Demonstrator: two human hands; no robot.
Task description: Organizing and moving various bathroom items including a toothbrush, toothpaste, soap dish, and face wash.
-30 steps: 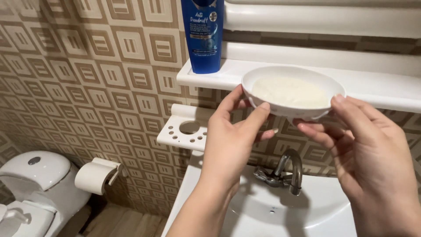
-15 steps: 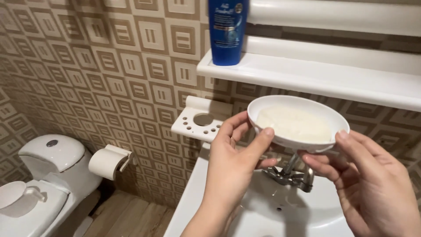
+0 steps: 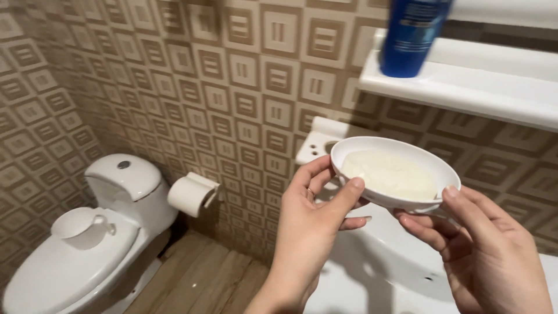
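Left hand reaches up from below, thumb on the near rim of the soap dish, fingers curled under. Right hand pinches the right end, thumb on rim. Dish is held level above the sink, long axis left-right. Oval glossy white plastic; pale matte soap bar inside.

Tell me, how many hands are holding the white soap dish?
2. The left hand grips the soap dish at its left rim, thumb on the edge. The right hand holds its right rim from below.
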